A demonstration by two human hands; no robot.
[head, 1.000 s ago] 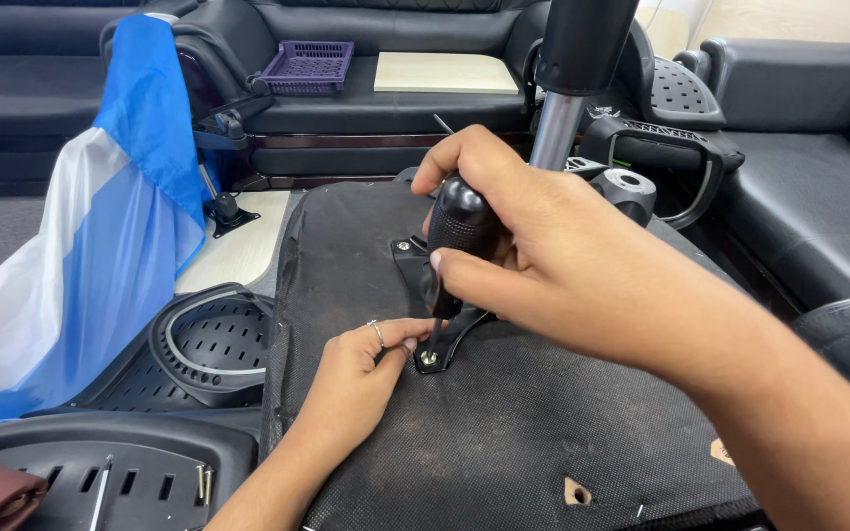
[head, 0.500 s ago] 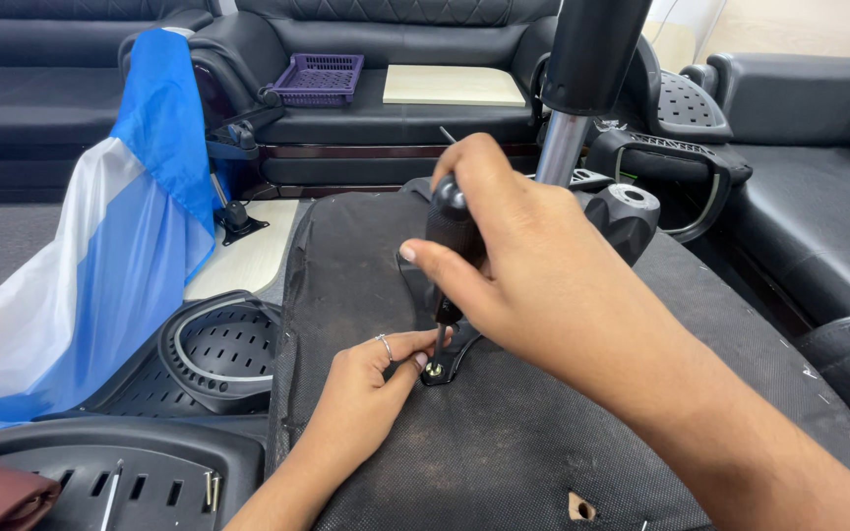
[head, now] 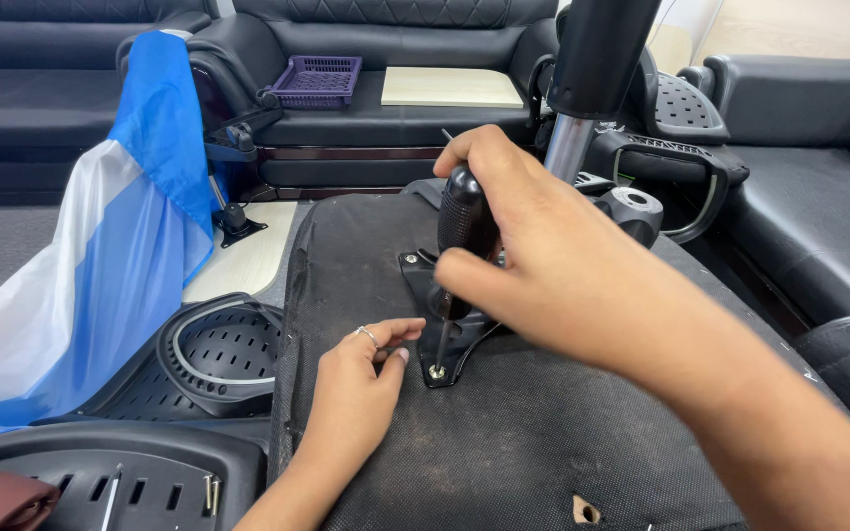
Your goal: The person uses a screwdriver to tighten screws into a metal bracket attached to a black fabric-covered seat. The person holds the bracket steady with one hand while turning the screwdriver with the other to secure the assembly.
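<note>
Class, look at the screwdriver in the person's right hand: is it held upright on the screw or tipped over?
Nearly upright, slightly tilted. The right hand grips the screwdriver handle high, and its shaft runs down to the screw in the black bracket.

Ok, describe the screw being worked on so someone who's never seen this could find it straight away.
Start at the upturned chair seat covered in dusty black fabric. A black metal bracket is fixed near its middle. The screw sits at the bracket's nearest corner, under the screwdriver tip, beside the left hand; unlike the bare screw further up, it has the tool on it.
</note>
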